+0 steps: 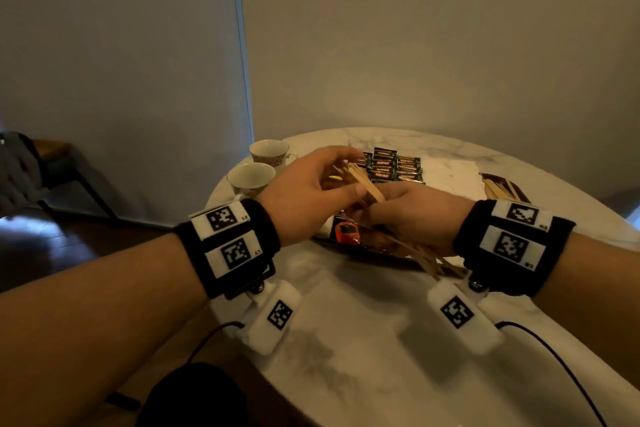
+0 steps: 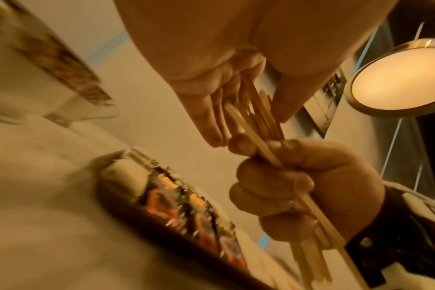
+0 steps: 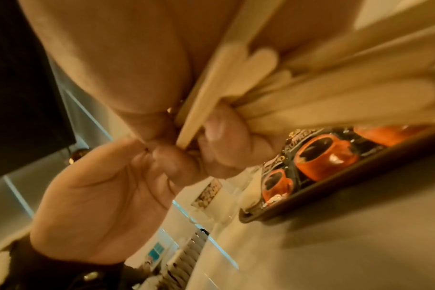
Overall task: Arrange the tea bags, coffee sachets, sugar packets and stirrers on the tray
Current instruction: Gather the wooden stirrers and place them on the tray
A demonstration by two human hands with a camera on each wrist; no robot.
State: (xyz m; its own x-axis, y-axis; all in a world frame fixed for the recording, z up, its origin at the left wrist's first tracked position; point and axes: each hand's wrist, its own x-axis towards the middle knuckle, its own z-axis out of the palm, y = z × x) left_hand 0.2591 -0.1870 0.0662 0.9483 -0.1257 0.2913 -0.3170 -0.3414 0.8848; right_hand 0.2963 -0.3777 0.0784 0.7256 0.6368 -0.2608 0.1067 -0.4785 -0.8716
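A bundle of flat wooden stirrers (image 1: 372, 190) is held above the near edge of a dark tray (image 1: 349, 247). My right hand (image 1: 408, 215) grips the bundle's middle in a fist (image 2: 273, 176), and the lower ends (image 3: 335, 98) fan out past my wrist. My left hand (image 1: 351, 172) holds the upper ends between thumb and fingers (image 2: 206, 121). Black coffee sachets with orange cup pictures (image 3: 313, 157) lie in the tray (image 3: 311, 196). The hands hide most of the tray in the head view.
The table (image 1: 363, 340) is round white marble. Behind the hands lie rows of dark Kopiko sachets (image 1: 391, 166) and a white sheet (image 1: 450, 173). A dark holder with more stirrers (image 1: 498, 187) sits at the right. Two teacups (image 1: 251, 177) stand at the table's left edge.
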